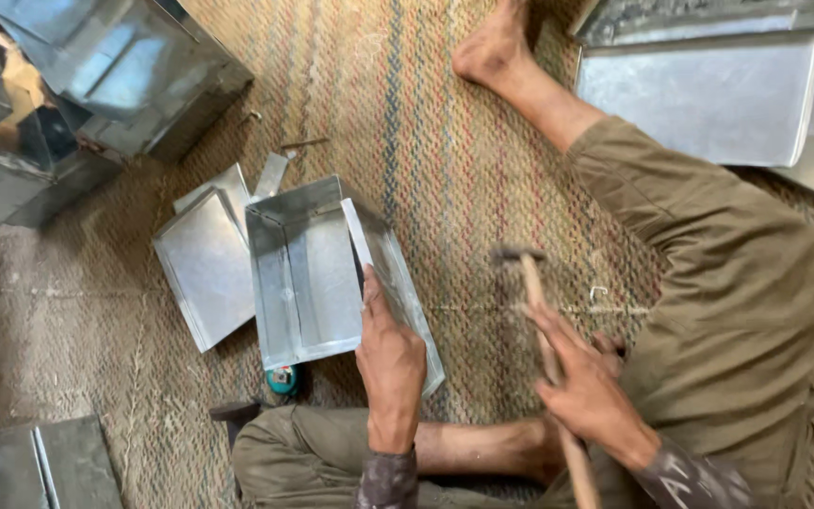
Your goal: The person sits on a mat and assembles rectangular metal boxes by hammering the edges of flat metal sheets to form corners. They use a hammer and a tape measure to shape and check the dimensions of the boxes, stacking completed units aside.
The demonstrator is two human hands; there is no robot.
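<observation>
Hammer (pixel 550 351) upright in right hand (pixel 584 377), head away.

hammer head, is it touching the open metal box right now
Apart. The head view shows the hammer head raised in the right hand, with woven mat visible between it and the metal box.

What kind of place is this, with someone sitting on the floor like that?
Probably a small sheet-metal workshop. The person sits on a woven mat, steadying a folded metal tray with the left hand, gripping a hammer in the right hand. Finished metal boxes stand nearby.
</observation>
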